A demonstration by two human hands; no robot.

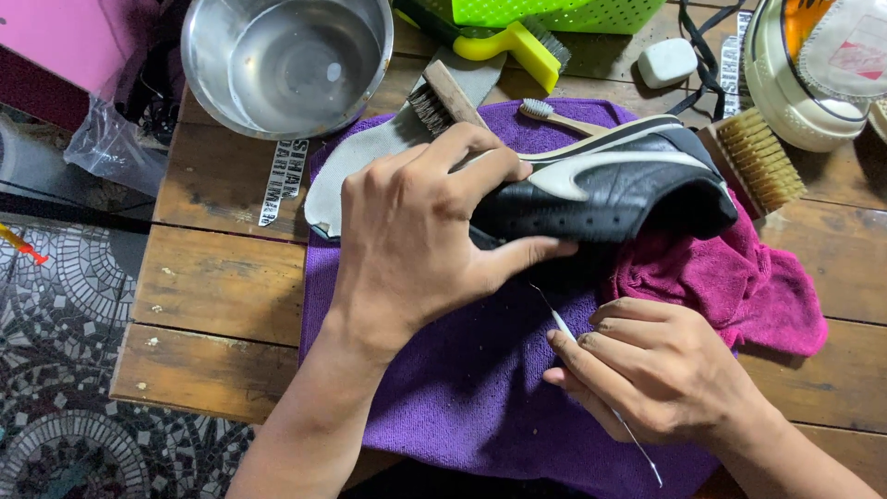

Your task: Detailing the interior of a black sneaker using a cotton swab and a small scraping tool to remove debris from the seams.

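On the purple towel point(462, 388): my left hand point(416, 240) presses down over a black sports shoe point(619, 185) with white stripes, fingers wrapped across its upper, thumb along the lower edge.
Right hand point(656, 370): I pinch a thin metal pick point(564, 323) between curled fingers, its tip pointing up toward the shoe's sole edge, just short of it.
Shoe: lies on its side at the towel's upper half, partly over a magenta cloth point(739, 277).
Steel bowl point(286, 60): stands at the table's far left edge, holding shallow clear water, nothing else that I can see.
Green basket point(554, 13): only its perforated wall shows; contents hidden.
Near the shoe: wooden brush point(443, 102), toothbrush point(554, 115), pale insole point(360, 162).
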